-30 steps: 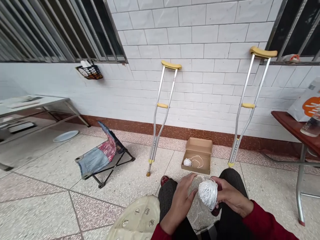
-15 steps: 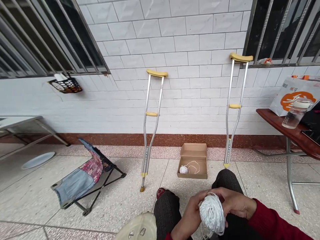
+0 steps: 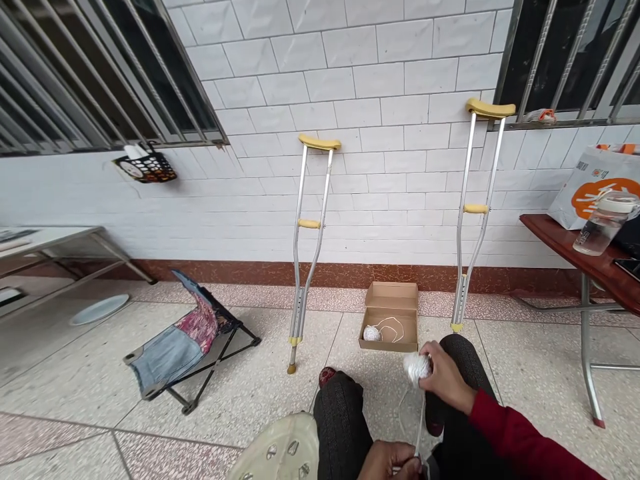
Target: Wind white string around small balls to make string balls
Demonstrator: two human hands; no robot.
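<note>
A ball of white yarn (image 3: 416, 369) is held in my right hand (image 3: 443, 377), its fingers closed round the ball's right side, above my knees. From the ball a strand runs down to my left hand (image 3: 393, 460) at the bottom edge, where thumb and fingers pinch the yarn. Another loose strand hangs in a curve beneath the ball. Beyond my hands, an open cardboard box (image 3: 389, 346) on the floor holds a smaller white ball (image 3: 371, 333) with a loose looped strand.
Two crutches (image 3: 309, 225) (image 3: 475, 209) lean on the tiled wall. A folding chair (image 3: 173, 353) stands left, a pale plastic stool (image 3: 280, 447) beside my left knee. At right, a red table (image 3: 570, 243) bears a bottle (image 3: 603, 227) and a bag (image 3: 590, 187).
My right hand has lifted the yarn ball forward, away from my lap. My left hand has let go of the ball and moved down, now on the strand. The view has shifted slightly.
</note>
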